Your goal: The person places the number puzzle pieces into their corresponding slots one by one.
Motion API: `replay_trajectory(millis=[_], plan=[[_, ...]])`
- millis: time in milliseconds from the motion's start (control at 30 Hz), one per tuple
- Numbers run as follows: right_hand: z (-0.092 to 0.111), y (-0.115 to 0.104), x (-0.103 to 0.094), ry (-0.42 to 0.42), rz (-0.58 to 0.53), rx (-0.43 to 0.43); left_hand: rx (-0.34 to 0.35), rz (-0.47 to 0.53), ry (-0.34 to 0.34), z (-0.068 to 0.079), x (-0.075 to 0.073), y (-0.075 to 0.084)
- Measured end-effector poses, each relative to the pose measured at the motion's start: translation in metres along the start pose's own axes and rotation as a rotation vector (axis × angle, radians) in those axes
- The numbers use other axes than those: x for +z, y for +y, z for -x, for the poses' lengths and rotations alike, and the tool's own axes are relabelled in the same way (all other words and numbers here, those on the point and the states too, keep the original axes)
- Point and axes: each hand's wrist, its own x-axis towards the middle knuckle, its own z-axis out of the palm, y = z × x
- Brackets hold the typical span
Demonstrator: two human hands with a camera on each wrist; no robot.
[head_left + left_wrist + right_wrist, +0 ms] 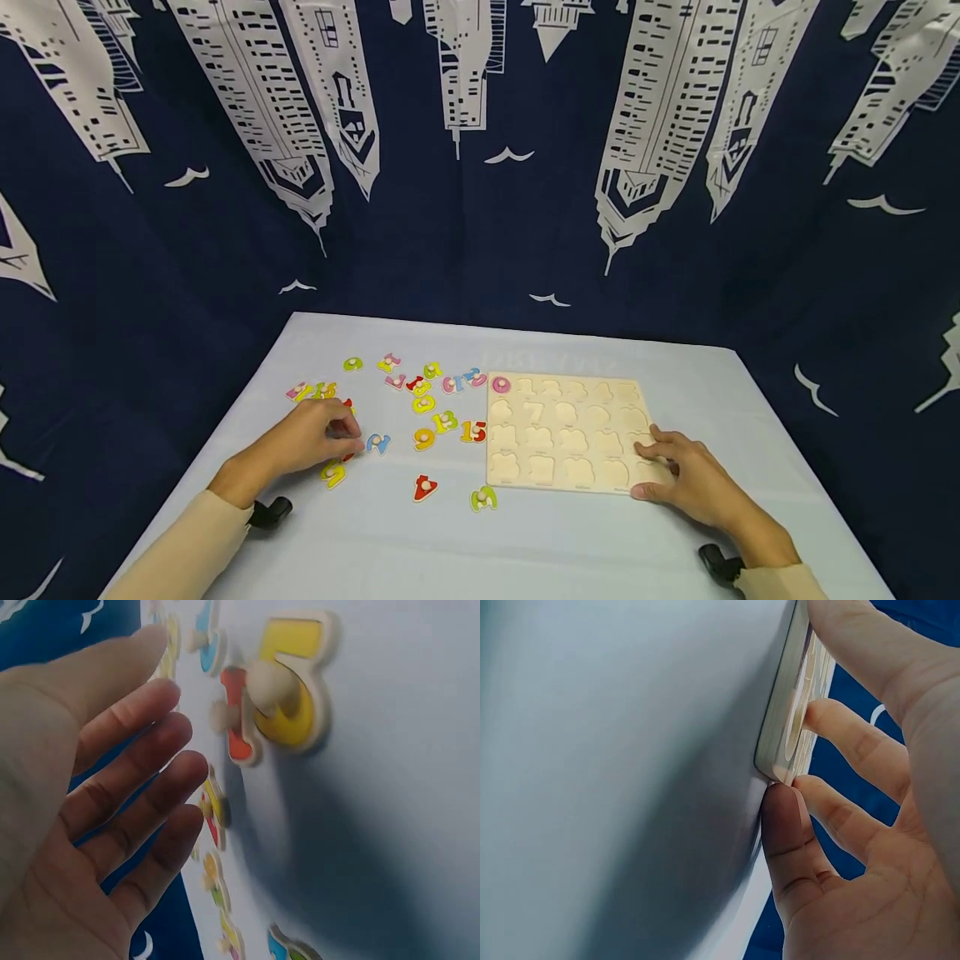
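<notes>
My left hand hovers over loose number pieces on the left of the table, its fingers relaxed and nothing between them. Closest to it in the left wrist view are a red number 1 and a yellow number 5, both with wooden knobs. A blue number 2 lies just beyond the fingertips. My right hand grips the near right corner of a wooden number puzzle board, thumb at its near edge and fingers on its right side. A pink round piece sits in the top left recess.
Several colourful number pieces lie scattered left of the board, including a red-and-orange 15 touching or almost touching its left edge. Nearer the front lie a red 4 and a green 3. A white cloth covers the table.
</notes>
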Motion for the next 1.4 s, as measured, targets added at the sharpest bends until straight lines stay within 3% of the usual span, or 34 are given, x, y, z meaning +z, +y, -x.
replay_trajectory(millis=[167,400,633,833,1033,1400], plan=[[0.001,-0.002,0.000,0.003,0.003,0.002,-0.003,0.001,0.001,0.010,-0.001,-0.009],[-0.001,-0.003,-0.005,0.018,0.016,-0.004,0.026,0.016,0.007,0.008,0.001,-0.014],[-0.006,-0.007,-0.007,0.005,0.014,-0.004,0.024,0.021,0.016,0.011,-0.001,-0.013],[-0.004,-0.006,-0.003,-0.037,-0.014,0.022,0.052,-0.008,0.076,0.008,-0.004,-0.006],[0.000,-0.005,-0.001,-0.039,-0.014,0.027,0.089,-0.017,0.161,-0.011,-0.005,0.013],[-0.001,-0.005,-0.003,-0.041,0.001,0.022,0.200,0.005,0.210,-0.066,0.012,0.055]])
